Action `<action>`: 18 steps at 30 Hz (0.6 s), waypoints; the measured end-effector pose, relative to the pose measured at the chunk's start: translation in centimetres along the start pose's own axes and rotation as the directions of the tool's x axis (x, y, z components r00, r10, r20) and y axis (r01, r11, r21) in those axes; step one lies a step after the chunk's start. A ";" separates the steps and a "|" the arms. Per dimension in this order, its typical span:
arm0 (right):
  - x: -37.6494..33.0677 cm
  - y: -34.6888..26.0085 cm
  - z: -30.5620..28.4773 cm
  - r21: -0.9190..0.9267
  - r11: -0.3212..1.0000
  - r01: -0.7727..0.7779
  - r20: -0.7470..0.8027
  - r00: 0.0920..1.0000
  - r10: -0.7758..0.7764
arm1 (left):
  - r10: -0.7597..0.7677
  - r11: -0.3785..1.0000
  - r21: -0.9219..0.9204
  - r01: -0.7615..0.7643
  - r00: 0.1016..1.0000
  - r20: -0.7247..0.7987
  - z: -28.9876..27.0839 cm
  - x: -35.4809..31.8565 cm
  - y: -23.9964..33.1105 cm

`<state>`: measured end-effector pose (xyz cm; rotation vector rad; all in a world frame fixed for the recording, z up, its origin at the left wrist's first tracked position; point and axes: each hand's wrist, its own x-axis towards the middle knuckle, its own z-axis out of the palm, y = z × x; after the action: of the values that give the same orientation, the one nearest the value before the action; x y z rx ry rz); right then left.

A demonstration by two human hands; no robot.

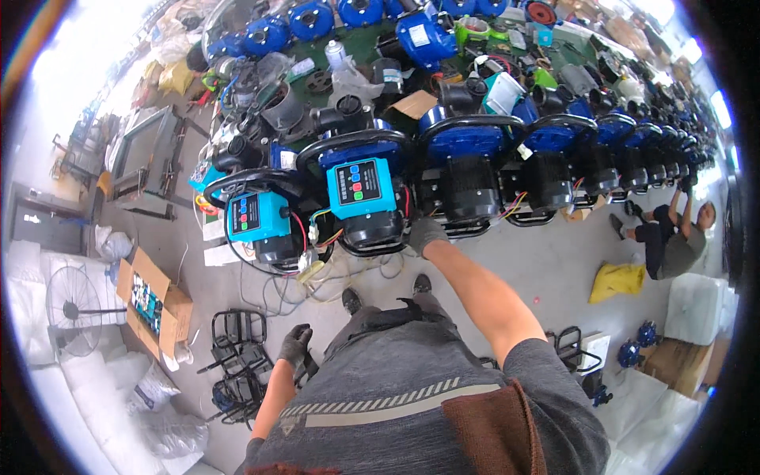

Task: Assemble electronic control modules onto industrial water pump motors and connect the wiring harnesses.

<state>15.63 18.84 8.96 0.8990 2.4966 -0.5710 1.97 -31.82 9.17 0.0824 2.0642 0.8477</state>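
My right hand point(426, 235), in a dark grey glove, reaches to the lower frame of a motor pump, between a black motor point(467, 190) and the pump with a turquoise control box point(358, 187). Its fingers are mostly hidden, so whether they grip the frame cannot be told. Beside my left hip hangs my left hand point(295, 346), gloved too, its fingers loosely bent and apart with nothing visible in them. A second turquoise control box point(255, 216) tops the leftmost pump. Coloured wires point(327, 231) with a white connector hang loose between these two pumps.
More black-framed pumps point(546, 178) line the bench to the right. Tools and blue pump housings point(311, 20) crowd it behind. Cables point(277, 294) lie on the floor near my feet. Leftward are black frames point(237, 356), an open carton point(158, 305) and a fan point(71, 310). Another person point(682, 241) crouches far right.
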 end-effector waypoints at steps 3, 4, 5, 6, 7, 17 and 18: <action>1.8 0.6 2.3 -0.032 0.999 0.039 0.016 0.999 -0.038 | 0.004 0.998 -0.058 -0.005 1.000 -0.016 -0.5 0.6 1.0; 1.8 1.0 3.1 -0.035 0.996 0.081 0.003 0.997 -0.081 | 0.016 0.995 -0.094 -0.017 1.000 -0.016 -0.6 0.8 1.1; 1.8 1.3 3.6 -0.125 0.991 0.038 0.157 0.987 -0.018 | 0.014 0.990 -0.137 -0.015 1.000 -0.009 -0.8 0.9 1.2; 1.2 1.7 4.1 0.037 0.999 -0.036 0.089 0.995 0.033 | -0.005 0.988 -0.155 0.007 1.000 0.012 -0.9 1.0 1.2; 0.4 2.0 4.4 0.186 0.974 -0.129 0.064 0.991 0.120 | 0.040 0.985 -0.169 -0.038 0.999 0.008 -1.0 1.1 1.1; -8.5 -0.6 1.3 0.973 0.220 -0.074 0.102 0.988 -0.120 | 0.293 0.951 0.080 -0.300 0.952 0.089 0.8 2.3 7.2; -9.3 -0.6 1.1 0.965 0.261 0.001 0.043 0.986 -0.162 | 0.343 0.927 0.119 -0.355 0.933 0.112 1.4 2.0 8.6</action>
<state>22.08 13.25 12.98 1.0061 1.8266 -2.2927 -0.32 -23.80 12.29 0.5699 2.0517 0.8938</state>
